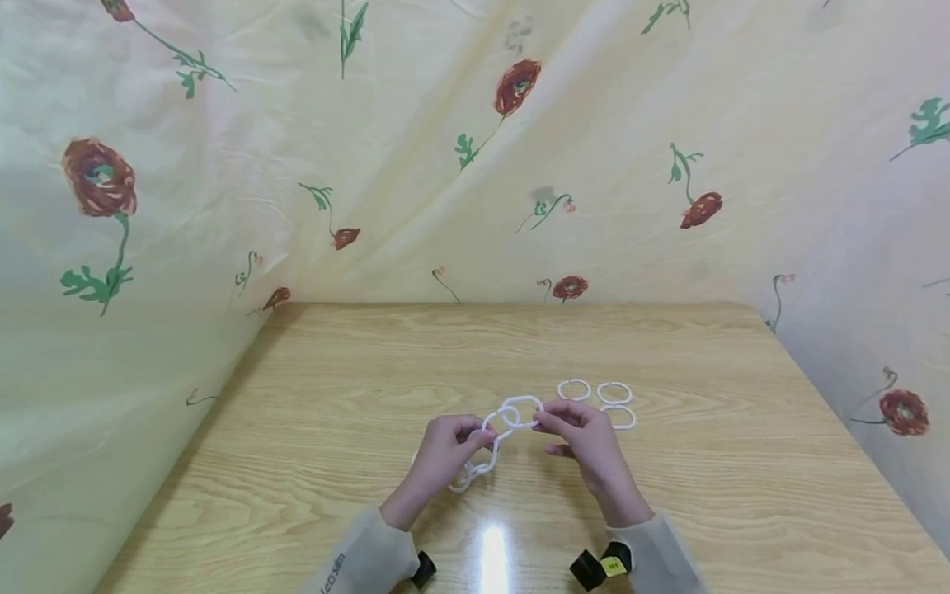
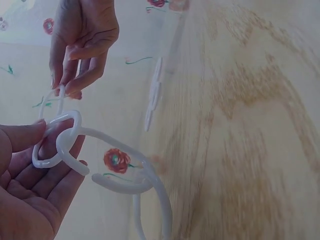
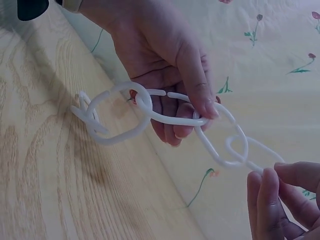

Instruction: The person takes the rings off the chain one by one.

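Both hands hold a chain of white plastic links above the table. My left hand (image 1: 444,452) pinches one oval link (image 2: 77,120) between thumb and fingers. My right hand (image 1: 590,441) pinches the end link (image 1: 523,398), which is hooked through the link at my left hand. From the left hand the rest of the chain hangs down, and in the right wrist view a hanging link (image 3: 120,139) shows a narrow gap in its ring. The lowest links (image 1: 460,488) are partly hidden behind the left hand in the head view.
Three loose white links lie flat on the wooden table (image 1: 356,355) just beyond the right hand: a left one (image 1: 574,380), a back right one (image 1: 614,384) and a nearer one (image 1: 631,421). Flowered cloth (image 1: 401,165) stands behind the table and along its sides.
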`<state>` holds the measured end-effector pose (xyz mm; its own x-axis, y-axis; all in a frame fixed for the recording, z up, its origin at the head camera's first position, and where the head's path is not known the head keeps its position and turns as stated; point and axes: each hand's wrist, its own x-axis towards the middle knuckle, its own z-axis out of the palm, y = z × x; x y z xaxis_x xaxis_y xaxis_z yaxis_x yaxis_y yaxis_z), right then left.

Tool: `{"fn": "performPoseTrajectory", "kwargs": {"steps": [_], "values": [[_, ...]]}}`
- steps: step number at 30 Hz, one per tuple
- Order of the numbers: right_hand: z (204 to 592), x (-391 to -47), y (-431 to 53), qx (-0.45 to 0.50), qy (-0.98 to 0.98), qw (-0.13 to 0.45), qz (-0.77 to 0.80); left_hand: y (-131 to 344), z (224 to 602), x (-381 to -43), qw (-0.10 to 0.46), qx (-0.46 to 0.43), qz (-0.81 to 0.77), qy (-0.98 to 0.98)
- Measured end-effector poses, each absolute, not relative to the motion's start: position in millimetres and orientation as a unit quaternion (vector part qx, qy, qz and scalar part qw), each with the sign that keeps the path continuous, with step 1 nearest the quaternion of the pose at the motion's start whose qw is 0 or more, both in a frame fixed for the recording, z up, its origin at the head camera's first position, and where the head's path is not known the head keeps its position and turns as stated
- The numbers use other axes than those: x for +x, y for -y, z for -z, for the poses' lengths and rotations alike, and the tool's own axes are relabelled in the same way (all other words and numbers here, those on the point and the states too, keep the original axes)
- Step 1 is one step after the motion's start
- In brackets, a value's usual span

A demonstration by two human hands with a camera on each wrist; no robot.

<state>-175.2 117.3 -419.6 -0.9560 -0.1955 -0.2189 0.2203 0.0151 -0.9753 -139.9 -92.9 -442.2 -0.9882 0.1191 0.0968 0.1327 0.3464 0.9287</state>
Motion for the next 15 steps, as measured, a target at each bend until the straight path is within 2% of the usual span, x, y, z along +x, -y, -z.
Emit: {"fn": "performPoseTrajectory", "kwargs": {"steps": [15], "values": [[415,-170,-107,0.004,-0.719,0.123,0.684,88,438,-136,0.021,-0.088,0.524,0.847]]}}
